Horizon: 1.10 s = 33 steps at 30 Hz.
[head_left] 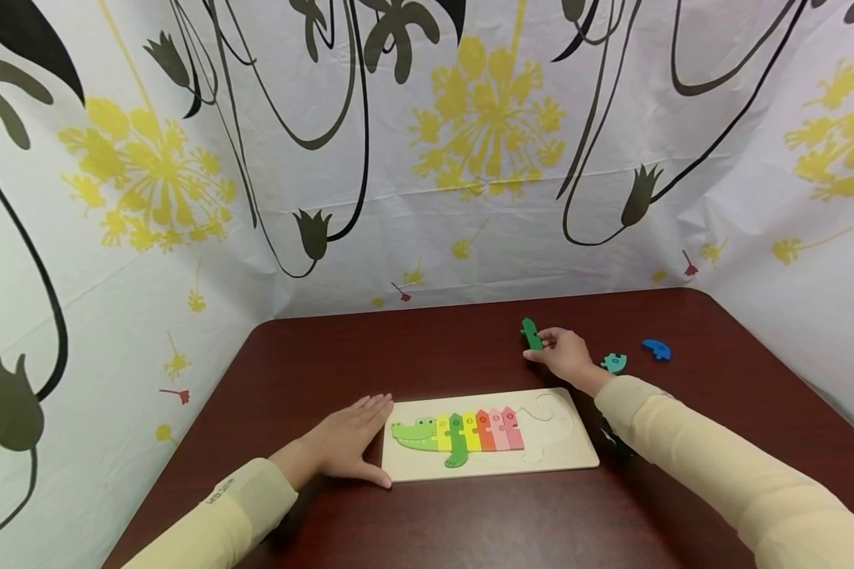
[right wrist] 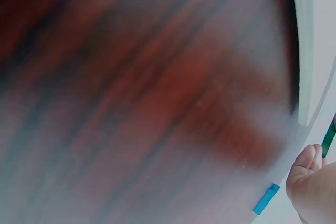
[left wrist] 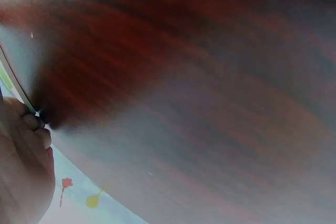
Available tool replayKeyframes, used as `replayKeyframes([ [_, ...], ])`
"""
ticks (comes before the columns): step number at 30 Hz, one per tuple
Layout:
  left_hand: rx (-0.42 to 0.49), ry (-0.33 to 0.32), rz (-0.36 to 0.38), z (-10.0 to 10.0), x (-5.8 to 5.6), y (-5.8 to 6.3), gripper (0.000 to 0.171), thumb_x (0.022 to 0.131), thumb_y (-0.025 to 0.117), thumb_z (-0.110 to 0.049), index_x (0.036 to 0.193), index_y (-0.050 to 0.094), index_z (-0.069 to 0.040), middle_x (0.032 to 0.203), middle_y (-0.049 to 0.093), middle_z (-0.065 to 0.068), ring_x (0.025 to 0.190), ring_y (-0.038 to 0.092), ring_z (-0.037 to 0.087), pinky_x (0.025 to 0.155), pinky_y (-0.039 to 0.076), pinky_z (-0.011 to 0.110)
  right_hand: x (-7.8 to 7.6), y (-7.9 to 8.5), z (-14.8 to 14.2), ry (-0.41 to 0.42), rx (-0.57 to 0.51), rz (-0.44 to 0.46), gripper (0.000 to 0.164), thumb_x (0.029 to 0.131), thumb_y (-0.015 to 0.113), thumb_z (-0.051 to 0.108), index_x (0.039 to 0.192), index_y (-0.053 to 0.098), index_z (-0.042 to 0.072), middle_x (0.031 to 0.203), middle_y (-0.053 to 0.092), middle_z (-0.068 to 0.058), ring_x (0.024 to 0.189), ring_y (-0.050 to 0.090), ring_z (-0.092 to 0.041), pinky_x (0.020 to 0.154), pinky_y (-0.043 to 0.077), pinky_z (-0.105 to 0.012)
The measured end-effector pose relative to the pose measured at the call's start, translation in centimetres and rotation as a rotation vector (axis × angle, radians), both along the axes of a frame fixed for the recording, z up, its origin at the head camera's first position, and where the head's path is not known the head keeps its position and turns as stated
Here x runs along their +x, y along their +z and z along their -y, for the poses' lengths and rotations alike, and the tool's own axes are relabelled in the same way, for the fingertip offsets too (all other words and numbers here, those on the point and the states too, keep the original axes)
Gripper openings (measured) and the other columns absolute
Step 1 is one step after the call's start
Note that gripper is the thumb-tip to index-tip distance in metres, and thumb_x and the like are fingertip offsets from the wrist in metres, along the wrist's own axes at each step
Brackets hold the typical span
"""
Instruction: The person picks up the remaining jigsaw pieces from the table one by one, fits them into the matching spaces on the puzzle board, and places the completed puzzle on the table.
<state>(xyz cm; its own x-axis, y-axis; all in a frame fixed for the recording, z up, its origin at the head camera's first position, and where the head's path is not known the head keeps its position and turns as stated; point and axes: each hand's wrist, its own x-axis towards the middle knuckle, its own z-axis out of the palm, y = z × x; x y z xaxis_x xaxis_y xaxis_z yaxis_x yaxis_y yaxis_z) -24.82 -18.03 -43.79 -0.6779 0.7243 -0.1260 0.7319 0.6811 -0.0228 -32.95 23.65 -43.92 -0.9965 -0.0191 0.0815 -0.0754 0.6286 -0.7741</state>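
Note:
A wooden crocodile puzzle board [head_left: 562,442] lies on the table, with a green head piece [head_left: 414,435], a green leg piece [head_left: 457,442] and several yellow, orange and pink body pieces in its left and middle part. Outlined shapes show at its right end. My left hand [head_left: 352,438] rests at the board's left edge, fingers straight and thumb at the near corner. Beyond the board's far right corner, my right hand [head_left: 568,356] pinches a dark green puzzle piece [head_left: 530,333] between thumb and fingers. That green piece [right wrist: 329,139] shows partly in the right wrist view.
Right of the right hand lie a teal piece [head_left: 614,363] and a curved blue piece [head_left: 657,349]. A dark green piece [head_left: 615,438] is partly hidden under the right forearm. Patterned white cloth [head_left: 427,237] hangs behind the dark red-brown table [head_left: 370,348].

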Motion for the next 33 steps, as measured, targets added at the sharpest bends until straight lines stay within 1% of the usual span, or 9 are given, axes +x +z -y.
replayKeyframes([
  [12,0.001,0.0,0.004,0.0,0.1,0.0,0.122,0.073,0.043,-0.089,0.154,0.02,0.001,0.159,0.018,0.016,0.146,0.016,0.026,0.117,0.016,0.038,0.8,0.6,-0.1,-0.005,-0.033,-0.019,0.055,0.091,0.071,0.025,0.13,0.051,-0.008,0.114,0.058,-0.021,0.098,0.055,-0.029,0.079,0.052,-0.038],
  [18,0.011,-0.012,-0.008,0.2,0.1,-0.3,0.122,0.073,0.042,-0.088,0.153,0.021,0.001,0.159,0.019,0.016,0.146,0.017,0.027,0.116,0.018,0.04,1.2,0.9,-0.3,-0.008,-0.052,-0.021,0.055,0.09,0.071,0.027,0.13,0.052,-0.006,0.115,0.058,-0.019,0.099,0.055,-0.029,0.08,0.051,-0.039],
  [24,0.005,-0.012,-0.016,0.2,0.0,-0.3,0.122,0.073,0.042,-0.089,0.153,0.021,0.001,0.159,0.019,0.016,0.146,0.016,0.026,0.117,0.017,0.038,1.7,1.2,-0.6,0.0,-0.033,-0.039,0.056,0.09,0.071,0.027,0.13,0.051,-0.007,0.115,0.058,-0.02,0.1,0.055,-0.029,0.082,0.051,-0.041],
  [33,-0.009,-0.004,-0.009,0.0,-0.1,0.0,0.122,0.073,0.041,-0.089,0.154,0.02,0.0,0.159,0.018,0.015,0.146,0.015,0.026,0.117,0.016,0.037,2.8,2.0,-0.4,0.0,-0.002,-0.086,0.054,0.088,0.074,0.03,0.125,0.055,-0.006,0.107,0.061,-0.017,0.094,0.056,-0.027,0.077,0.05,-0.038],
])
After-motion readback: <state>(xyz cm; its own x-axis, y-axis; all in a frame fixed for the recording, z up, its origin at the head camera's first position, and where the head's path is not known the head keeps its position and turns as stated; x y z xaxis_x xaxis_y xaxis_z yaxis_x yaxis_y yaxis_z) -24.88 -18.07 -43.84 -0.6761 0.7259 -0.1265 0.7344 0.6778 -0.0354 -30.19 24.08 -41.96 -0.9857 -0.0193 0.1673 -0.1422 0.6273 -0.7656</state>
